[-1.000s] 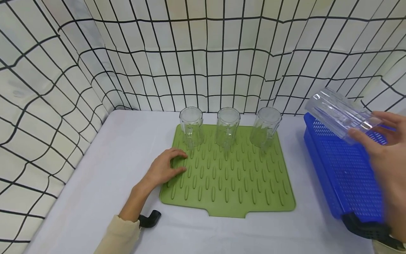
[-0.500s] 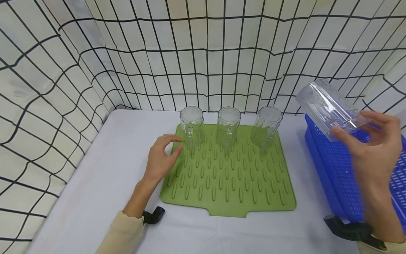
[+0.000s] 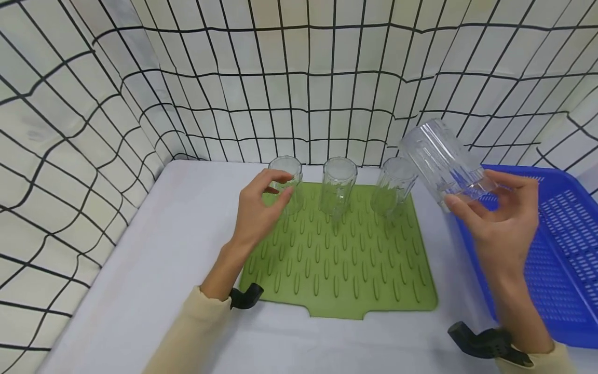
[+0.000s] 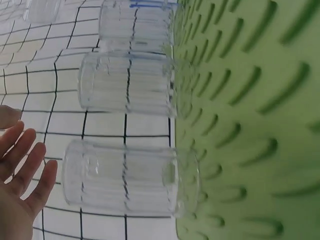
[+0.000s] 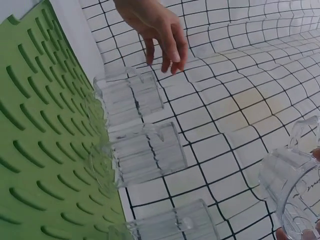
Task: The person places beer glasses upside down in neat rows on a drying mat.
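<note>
My right hand (image 3: 502, 223) grips one end of a clear mug (image 3: 436, 161) and holds it tilted in the air, between the mat's back right corner and the basket. In the right wrist view the handle of this held mug (image 5: 280, 185) shows. My left hand (image 3: 261, 208), fingers loosely bent and holding nothing, hovers at the left mug (image 3: 285, 165), partly hiding it in the head view. In the left wrist view a gap shows between fingers (image 4: 31, 167) and mug. A middle mug (image 3: 337, 189) and a right mug (image 3: 394, 192) complete the row along the back of the green mat (image 3: 341, 270).
A blue perforated basket (image 3: 532, 169) stands on the right, behind my right forearm. White cloth (image 3: 154, 249) covers the table. Behind and to the left rises a white, black-gridded cloth wall (image 3: 322, 93). Each wrist wears a black camera mount (image 3: 246, 296).
My right hand has carried the tilted mug leftward from over the basket toward the mat. My left hand has risen from the mat's left edge up to the left mug.
</note>
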A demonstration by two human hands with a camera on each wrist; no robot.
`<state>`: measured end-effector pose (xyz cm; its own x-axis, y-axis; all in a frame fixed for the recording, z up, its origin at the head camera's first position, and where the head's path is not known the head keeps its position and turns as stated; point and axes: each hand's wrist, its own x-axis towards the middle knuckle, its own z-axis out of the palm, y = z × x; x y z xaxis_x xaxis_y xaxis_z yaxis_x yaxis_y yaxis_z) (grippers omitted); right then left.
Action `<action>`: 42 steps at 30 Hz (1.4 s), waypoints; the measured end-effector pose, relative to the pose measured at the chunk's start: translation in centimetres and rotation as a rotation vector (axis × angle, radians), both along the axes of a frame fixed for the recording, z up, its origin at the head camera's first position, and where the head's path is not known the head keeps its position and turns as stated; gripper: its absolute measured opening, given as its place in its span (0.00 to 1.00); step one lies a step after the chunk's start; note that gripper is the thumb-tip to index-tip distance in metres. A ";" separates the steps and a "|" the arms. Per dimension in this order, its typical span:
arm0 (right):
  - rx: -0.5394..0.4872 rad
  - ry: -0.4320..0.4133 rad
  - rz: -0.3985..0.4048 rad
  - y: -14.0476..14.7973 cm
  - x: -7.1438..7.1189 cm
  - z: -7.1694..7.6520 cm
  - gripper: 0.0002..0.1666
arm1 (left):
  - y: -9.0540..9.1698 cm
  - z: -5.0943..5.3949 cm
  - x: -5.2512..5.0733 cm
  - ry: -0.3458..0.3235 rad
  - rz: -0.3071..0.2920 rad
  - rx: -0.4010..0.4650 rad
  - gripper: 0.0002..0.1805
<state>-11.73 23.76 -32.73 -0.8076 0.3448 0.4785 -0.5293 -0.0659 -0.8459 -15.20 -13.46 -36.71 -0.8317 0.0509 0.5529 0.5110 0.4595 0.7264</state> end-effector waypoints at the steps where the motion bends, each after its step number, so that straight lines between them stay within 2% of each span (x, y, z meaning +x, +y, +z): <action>1: -0.026 0.023 0.023 -0.4 0.0 -0.1 0.39 | 0.4 0.2 -0.1 -0.001 -0.015 0.001 0.13; 4: -0.050 0.083 0.075 -1.5 -0.1 -0.6 0.40 | 1.4 0.6 -0.3 -0.005 -0.051 -0.004 0.14; 9: 0.008 0.115 0.109 -3.1 0.0 -1.6 0.41 | 2.8 1.1 -0.5 -0.039 -0.090 0.022 0.16; 13: -0.003 0.143 0.141 -4.2 0.1 -2.0 0.41 | 4.1 1.5 -0.7 -0.117 -0.137 0.080 0.19; 21: -0.023 0.155 0.212 -5.8 0.4 -2.6 0.41 | 7.0 1.9 -0.8 -0.286 -0.281 0.194 0.28; 25: -0.033 0.157 0.239 -6.6 0.5 -2.7 0.40 | 8.0 1.8 -0.9 -0.349 -0.355 0.336 0.34; 29: -0.033 0.169 0.253 -7.1 0.5 -2.8 0.40 | 8.6 1.7 -1.0 -0.364 -0.410 0.463 0.38; 35: -0.047 0.170 0.290 -7.6 0.4 -3.0 0.40 | 8.9 1.4 -0.9 -0.359 -0.517 0.598 0.36; 37: -0.049 0.166 0.303 -7.7 0.4 -3.1 0.40 | 9.0 1.2 -0.9 -0.364 -0.548 0.629 0.41; 39: -0.041 0.158 0.314 -7.7 0.4 -3.2 0.40 | 9.1 1.0 -0.9 -0.369 -0.568 0.655 0.50; 42: -0.015 0.130 0.331 -7.8 0.4 -3.4 0.40 | 9.2 0.8 -0.9 -0.367 -0.569 0.696 0.57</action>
